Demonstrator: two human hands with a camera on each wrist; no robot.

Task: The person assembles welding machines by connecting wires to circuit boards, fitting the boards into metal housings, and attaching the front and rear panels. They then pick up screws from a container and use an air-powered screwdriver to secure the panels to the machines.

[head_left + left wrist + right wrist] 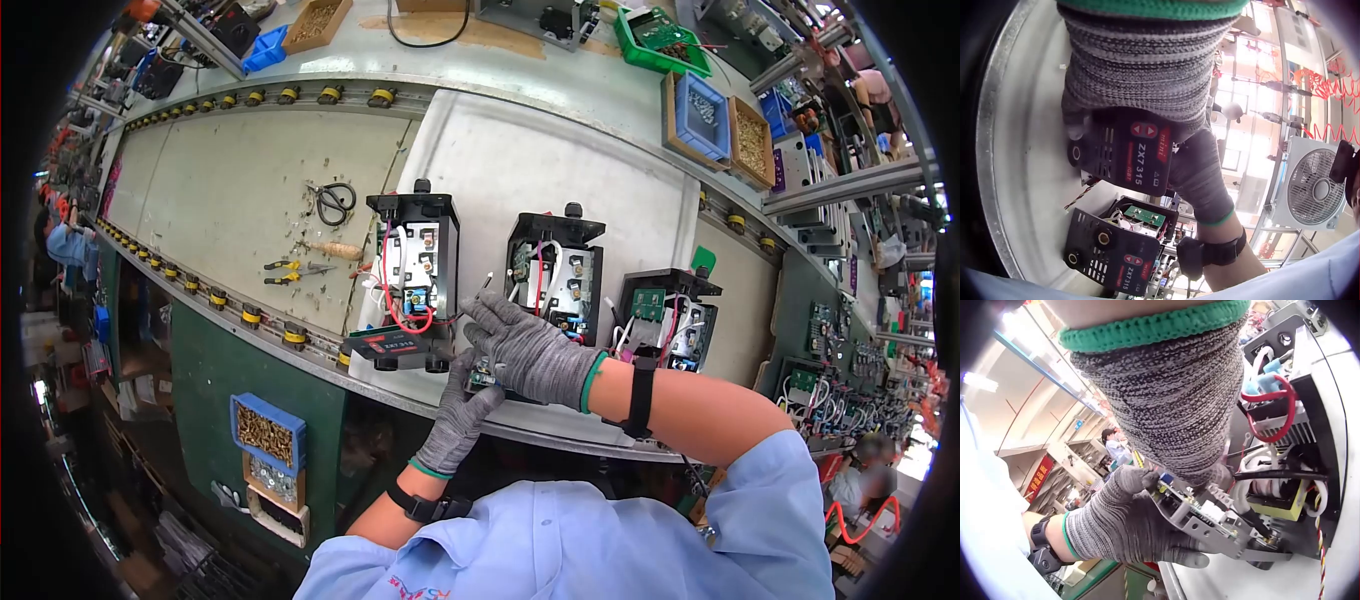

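Blk ZX7 315 panel (1125, 153) | PCB (1213, 511) at back | tilted | held

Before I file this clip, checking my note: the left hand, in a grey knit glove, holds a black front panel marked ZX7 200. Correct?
Not the marking: the left wrist view shows ZX7 315 on the black front panel. The left hand, in a grey knit glove, does hold it.

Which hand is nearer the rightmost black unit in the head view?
Right. The right hand is to the left of the unit; the left hand is farther left and lower in the picture.
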